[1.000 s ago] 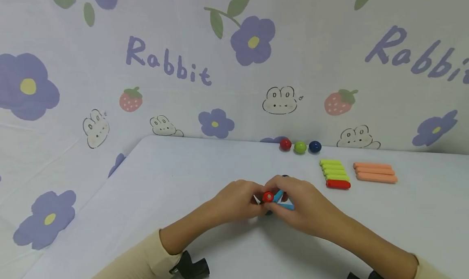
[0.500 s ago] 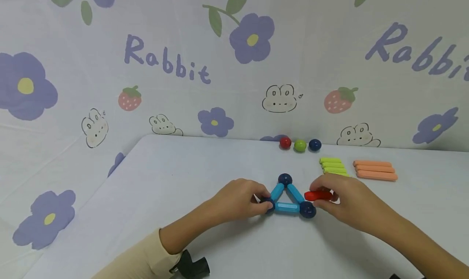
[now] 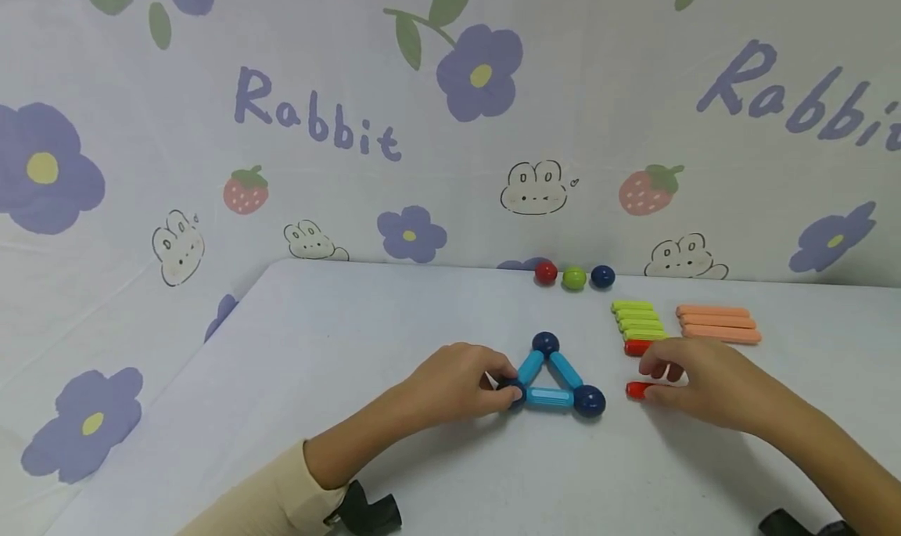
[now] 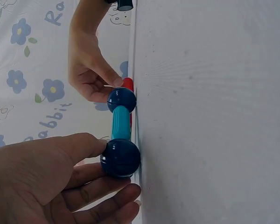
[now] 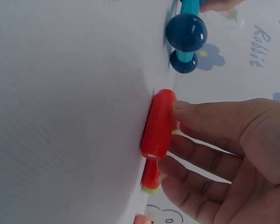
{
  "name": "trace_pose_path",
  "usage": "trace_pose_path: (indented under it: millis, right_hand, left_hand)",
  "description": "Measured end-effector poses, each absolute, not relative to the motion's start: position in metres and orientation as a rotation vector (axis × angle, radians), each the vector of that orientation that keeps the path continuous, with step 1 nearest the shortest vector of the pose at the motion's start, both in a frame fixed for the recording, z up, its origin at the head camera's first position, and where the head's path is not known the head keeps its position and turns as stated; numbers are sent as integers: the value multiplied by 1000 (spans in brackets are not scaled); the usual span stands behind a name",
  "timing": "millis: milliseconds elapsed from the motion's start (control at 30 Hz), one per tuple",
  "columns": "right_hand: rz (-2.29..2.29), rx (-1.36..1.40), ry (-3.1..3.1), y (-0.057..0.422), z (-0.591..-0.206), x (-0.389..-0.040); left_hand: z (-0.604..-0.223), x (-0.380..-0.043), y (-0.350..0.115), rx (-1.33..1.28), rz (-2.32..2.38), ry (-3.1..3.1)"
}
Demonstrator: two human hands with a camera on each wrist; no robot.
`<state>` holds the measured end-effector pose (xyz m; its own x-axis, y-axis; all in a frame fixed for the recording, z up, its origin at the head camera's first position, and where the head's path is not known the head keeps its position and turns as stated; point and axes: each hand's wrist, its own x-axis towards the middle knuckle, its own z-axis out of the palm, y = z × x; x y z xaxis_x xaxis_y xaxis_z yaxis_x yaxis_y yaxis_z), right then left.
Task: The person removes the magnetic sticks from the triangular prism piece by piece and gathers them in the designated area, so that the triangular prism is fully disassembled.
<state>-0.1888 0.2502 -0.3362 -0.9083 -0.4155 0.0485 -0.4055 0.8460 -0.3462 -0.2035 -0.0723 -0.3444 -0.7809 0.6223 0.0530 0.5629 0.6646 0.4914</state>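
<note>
My left hand [image 3: 457,383] pinches the dark blue ball [image 4: 120,157] at the left corner of a triangle of light blue sticks [image 3: 549,397] and dark blue balls. The triangle lies flat on the table; its far ball [image 3: 545,343] and right ball [image 3: 589,401] show fully. My right hand [image 3: 711,379] is beside a red stick [image 5: 159,125] lying on the table to the right of the triangle. Its thumb is at the stick's side, while the other fingers are loosely bent and apart from the thumb. A second red stick [image 3: 637,347] lies just beyond, partly hidden by that hand.
Several yellow-green sticks [image 3: 637,315] lie in a row beyond the second red stick, with orange sticks [image 3: 718,323] to their right. Along the table's back edge sit a red ball [image 3: 545,273], a green ball [image 3: 573,278] and a blue ball [image 3: 602,277]. Behind hangs a patterned cloth [image 3: 317,35].
My right hand has carried the red stick from above the triangle's left side to the right and set it on the table, loosening its fingers. The left hand stays at the corner ball.
</note>
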Motion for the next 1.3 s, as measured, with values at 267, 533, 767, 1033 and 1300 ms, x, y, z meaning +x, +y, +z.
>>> trace_pose_path:
  millis: [267, 533, 767, 1033, 1300]
  right_hand:
    - [-538, -583, 2973, 251, -337, -191]
    - [-440, -592, 3067, 252, -338, -195]
    - [-395, -569, 3074, 253, -339, -204]
    - [-321, -564, 3125, 251, -337, -213]
    - [-335, -568, 3150, 253, -337, -215]
  left_hand:
    - [-343, -205, -75, 979, 760, 2736]
    - [-341, -206, -76, 930, 726, 2728]
    - [-342, -205, -77, 951, 704, 2716]
    - [-342, -204, -75, 952, 704, 2723]
    - [-342, -202, -74, 935, 722, 2730]
